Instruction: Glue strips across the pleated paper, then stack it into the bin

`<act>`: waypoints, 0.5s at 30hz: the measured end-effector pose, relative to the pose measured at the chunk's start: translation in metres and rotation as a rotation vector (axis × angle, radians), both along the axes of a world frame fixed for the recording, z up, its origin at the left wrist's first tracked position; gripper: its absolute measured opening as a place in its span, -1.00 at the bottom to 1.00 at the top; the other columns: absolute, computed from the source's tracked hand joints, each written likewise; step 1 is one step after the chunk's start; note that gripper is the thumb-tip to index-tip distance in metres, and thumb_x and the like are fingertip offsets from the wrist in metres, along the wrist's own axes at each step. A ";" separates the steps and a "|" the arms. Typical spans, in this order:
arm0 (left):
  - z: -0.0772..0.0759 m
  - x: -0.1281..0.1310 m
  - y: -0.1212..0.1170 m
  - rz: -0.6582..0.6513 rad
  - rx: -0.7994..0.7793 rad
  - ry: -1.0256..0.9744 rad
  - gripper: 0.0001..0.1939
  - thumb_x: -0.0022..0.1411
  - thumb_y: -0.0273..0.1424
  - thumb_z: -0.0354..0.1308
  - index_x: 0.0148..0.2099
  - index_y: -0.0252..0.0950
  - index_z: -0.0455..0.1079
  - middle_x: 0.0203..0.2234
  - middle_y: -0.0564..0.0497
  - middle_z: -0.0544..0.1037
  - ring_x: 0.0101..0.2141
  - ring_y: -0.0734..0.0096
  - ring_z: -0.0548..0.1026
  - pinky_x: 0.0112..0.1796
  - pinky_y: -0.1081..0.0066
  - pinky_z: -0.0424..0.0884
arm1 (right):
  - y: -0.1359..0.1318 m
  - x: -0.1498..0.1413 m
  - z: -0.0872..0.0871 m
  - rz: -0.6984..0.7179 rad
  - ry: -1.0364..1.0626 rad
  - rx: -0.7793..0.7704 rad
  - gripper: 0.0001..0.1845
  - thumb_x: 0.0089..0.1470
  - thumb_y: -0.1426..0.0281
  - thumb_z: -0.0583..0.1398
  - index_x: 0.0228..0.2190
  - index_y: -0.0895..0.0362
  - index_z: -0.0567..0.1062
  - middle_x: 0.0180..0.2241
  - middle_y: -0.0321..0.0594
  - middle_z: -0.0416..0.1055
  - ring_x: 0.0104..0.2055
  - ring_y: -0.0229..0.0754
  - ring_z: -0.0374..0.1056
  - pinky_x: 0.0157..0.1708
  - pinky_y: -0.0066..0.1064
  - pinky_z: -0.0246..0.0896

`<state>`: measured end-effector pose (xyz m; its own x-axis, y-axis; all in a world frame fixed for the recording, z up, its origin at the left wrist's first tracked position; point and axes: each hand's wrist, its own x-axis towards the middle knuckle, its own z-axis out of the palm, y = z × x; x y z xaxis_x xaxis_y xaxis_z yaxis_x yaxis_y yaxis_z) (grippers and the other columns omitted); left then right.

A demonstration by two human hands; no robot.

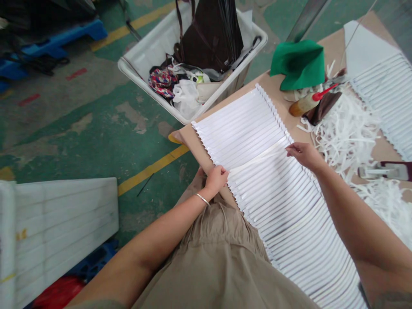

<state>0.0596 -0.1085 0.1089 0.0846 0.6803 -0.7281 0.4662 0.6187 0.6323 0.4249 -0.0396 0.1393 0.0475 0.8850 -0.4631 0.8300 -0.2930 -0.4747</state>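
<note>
A long row of overlapping white paper strips [251, 128] lies fanned across a brown table [277, 86]. One cream strip [257, 159] runs across the row between my hands. My left hand [216, 178] is closed in a pinch on the near-left end of that strip, at the table's edge. At the strip's right end, my right hand [302, 153] rests with fingers curled and pressed on it. A thin bracelet circles my left wrist.
A pile of white paper shreds [350, 128] lies right of the row. A glue bottle with a red cap [305, 103] and a green cloth [299, 62] sit behind. More white strips [386, 90] lie far right. A white bin [141, 56] of bags stands on the floor.
</note>
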 end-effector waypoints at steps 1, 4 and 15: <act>-0.002 0.002 0.000 -0.001 0.002 0.013 -0.82 0.24 -0.38 0.11 -0.41 -0.28 0.25 -0.65 0.11 0.43 -0.69 0.53 0.37 -0.62 0.51 0.21 | 0.004 0.001 -0.001 -0.013 -0.004 0.003 -0.68 0.06 0.14 0.18 -0.41 0.15 0.54 -0.47 -0.19 0.53 -0.48 -0.21 0.35 -0.48 -0.41 0.15; -0.008 0.006 0.001 0.004 -0.004 -0.004 -0.84 0.26 -0.43 0.06 -0.41 -0.28 0.25 -0.65 0.11 0.44 -0.67 0.54 0.38 -0.60 0.53 0.21 | 0.013 0.003 -0.003 -0.054 -0.037 0.021 -0.71 0.03 0.16 0.21 -0.42 0.15 0.52 -0.52 -0.20 0.51 -0.52 -0.23 0.31 -0.52 -0.42 0.11; -0.020 0.011 0.002 0.014 0.003 0.058 -0.85 0.26 -0.40 0.05 -0.39 -0.27 0.26 -0.68 0.13 0.42 -0.68 0.52 0.38 -0.59 0.51 0.22 | 0.040 0.010 -0.013 -0.083 -0.107 0.112 -0.70 0.04 0.15 0.20 -0.40 0.15 0.53 -0.50 -0.17 0.52 -0.53 -0.23 0.30 -0.51 -0.42 0.10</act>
